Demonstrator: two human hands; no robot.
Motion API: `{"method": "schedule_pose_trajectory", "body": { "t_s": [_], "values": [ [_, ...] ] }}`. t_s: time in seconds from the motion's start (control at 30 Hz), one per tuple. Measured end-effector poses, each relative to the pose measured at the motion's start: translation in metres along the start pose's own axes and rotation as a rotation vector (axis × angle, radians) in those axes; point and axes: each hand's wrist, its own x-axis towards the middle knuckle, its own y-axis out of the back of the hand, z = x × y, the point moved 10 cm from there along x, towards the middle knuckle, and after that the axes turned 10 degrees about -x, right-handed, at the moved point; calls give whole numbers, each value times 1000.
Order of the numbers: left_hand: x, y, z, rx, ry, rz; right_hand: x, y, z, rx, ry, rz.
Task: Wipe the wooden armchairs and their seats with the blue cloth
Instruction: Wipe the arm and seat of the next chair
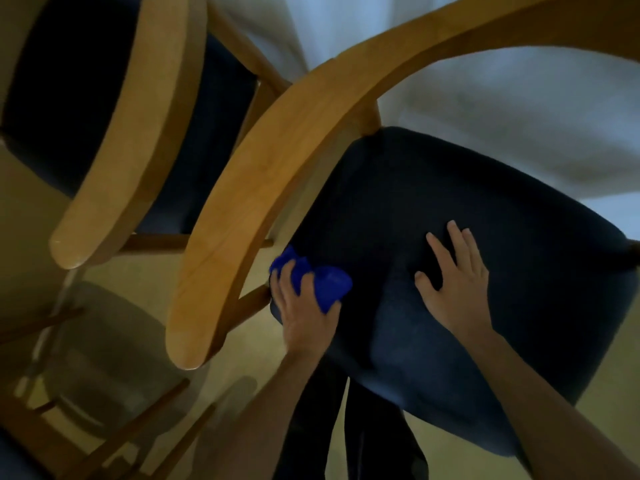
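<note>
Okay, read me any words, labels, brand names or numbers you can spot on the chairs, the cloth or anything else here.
None: no readable text in this view.
The blue cloth shows no tag or print.
The wooden armrest and the dark seat carry no label or number.
The white fabric behind is plain and blurred.

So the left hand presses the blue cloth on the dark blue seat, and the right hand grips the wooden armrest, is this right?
Not quite. In the head view the right hand lies flat, fingers spread, on the dark blue padded seat, not on the curved wooden armrest. The left hand does press the bright blue cloth on the seat.
</note>
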Motion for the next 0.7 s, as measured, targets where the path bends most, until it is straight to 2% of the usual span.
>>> {"method": "schedule_pose_trajectory", "body": {
  "t_s": [0.1,0.2,0.27,0.4,0.47,0.57,0.7],
  "values": [
    [-49,6,-35,-174,219,76,-1,2,-2,25,-19,-26],
    [-78,1,-56,-399,532,190,0,2,-3,53,-25,-44],
    [-78,-3,-55,-423,575,218,1,1,-3,48,-8,-37],
    [-61,-7,-27,-291,396,198,-1,-2,-1,41,10,-17],
    [-44,-10,4,-186,252,174,0,-1,-1,66,3,-14],
    [13,-30,80,-63,-31,31,2,2,1,120,-1,-20],
    [97,-58,173,182,-223,-140,0,13,14,384,-89,-5]
  ]
}}
